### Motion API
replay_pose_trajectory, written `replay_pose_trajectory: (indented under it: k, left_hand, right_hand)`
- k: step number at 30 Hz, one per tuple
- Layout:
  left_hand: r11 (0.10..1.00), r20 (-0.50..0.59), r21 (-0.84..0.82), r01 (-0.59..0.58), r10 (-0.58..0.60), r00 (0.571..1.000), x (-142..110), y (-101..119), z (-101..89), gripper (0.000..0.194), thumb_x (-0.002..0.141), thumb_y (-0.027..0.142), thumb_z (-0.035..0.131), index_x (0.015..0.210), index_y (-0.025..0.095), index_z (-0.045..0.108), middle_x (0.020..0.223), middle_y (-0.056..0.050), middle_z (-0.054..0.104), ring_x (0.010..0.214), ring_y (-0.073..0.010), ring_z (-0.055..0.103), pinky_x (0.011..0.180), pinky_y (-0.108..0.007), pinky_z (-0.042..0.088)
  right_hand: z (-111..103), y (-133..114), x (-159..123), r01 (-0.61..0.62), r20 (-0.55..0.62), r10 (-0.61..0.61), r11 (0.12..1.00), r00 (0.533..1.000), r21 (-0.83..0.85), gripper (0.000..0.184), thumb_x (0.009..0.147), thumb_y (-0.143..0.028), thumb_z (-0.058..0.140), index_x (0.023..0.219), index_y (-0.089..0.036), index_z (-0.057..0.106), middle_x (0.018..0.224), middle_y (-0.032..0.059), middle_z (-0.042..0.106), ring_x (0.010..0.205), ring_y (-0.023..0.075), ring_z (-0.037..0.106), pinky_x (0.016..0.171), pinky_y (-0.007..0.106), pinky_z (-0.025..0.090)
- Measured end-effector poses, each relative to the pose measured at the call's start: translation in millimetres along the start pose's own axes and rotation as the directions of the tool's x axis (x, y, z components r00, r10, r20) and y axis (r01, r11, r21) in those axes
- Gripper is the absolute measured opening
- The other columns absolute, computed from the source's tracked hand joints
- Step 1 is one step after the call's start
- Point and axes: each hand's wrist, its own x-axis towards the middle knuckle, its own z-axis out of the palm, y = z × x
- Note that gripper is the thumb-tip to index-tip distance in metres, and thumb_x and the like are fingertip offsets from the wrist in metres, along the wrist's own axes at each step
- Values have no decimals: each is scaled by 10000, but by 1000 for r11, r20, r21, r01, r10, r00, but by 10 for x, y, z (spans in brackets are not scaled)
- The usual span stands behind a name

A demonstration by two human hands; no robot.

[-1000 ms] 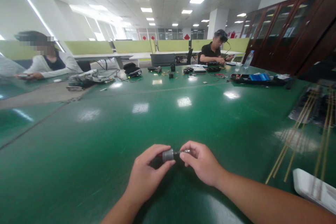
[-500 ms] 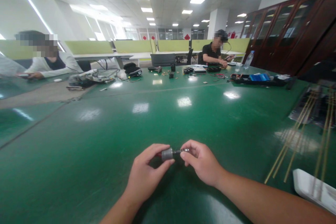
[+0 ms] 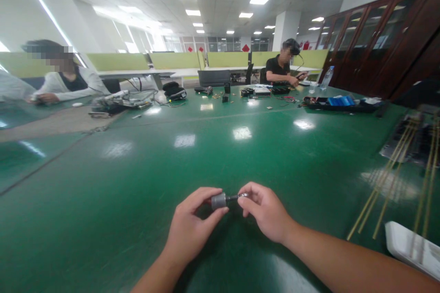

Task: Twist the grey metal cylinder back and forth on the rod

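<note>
At the glossy green desk [image 3: 206, 160], the left grip [image 3: 192, 222] clamps a grey metallic cylinder [image 3: 219, 201], the right grip [image 3: 268, 213] a slim dark-silver rod [image 3: 233, 198]; slackening could drop either.

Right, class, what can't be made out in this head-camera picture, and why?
All in the head view:
- Gray cylinder, left end: hidden in left hand.
- Shiny metal piece: partly covered by right hand.
- White tray: cut off by right edge.
- Tiny parts at far side: too small to identify.

From here, the green table [image 3: 137, 183] (rather shiny) bears a bottle [image 3: 326, 79] at two o'clock, a white tray [image 3: 398, 237] at four.
</note>
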Motion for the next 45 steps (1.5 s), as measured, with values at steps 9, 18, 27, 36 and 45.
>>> replay_pose_trajectory:
  k: [9, 18, 27, 36, 45]
  left_hand:
    - [1000, -1, -1, 7, -7, 1000, -9, -23, 6, 256, 838, 310, 740, 1082, 291, 664, 1054, 8, 665, 946, -164, 639, 848, -257, 505]
    - [1000, -10, -4, 18, -18, 1000, -15, -37, -6, 260, 833, 313, 747, 1079, 295, 666, 1056, 6, 664, 952, -167, 638, 854, -269, 503]
    - [1000, -20, -13, 21, -21, 1000, -5, -29, -14, 259, 834, 320, 736, 1081, 277, 670, 1064, -15, 662, 962, -185, 645, 866, -292, 514]
    - [999, -24, -22, 44, -45, 999, -5, -18, -16, 265, 830, 332, 734, 1074, 247, 675, 1068, -38, 662, 966, -198, 647, 860, -293, 530]
    - [997, -28, -54, 58, -60, 998, -1, 3, -18, 258, 830, 326, 733, 1070, 249, 676, 1064, -37, 659, 968, -195, 644, 869, -289, 534]
  right_hand:
    - [0, 14, -3, -1, -7, 1, 1000, 1000, -6, 112, 848, -271, 594, 881, -166, 615, 620, -19, 582, 600, 137, 546, 610, 258, 399]
    - [-6, 7, 4, -6, -18, 5, 1000, 1000, -15, 125, 843, -281, 595, 877, -163, 614, 619, -14, 586, 592, 139, 547, 604, 261, 395]
    - [-5, 2, 8, 0, -26, 1, 1000, 1000, 6, 121, 844, -286, 592, 869, -168, 605, 611, -18, 585, 589, 141, 557, 622, 268, 408]
    - [-9, 15, 17, -2, -26, 2, 1000, 1000, 22, 130, 843, -295, 596, 867, -167, 601, 603, -22, 585, 583, 139, 553, 626, 269, 412]
    - [-10, 13, 21, -4, -30, 4, 1000, 1000, 22, 126, 846, -296, 600, 866, -172, 607, 601, -25, 584, 578, 136, 554, 625, 265, 415]
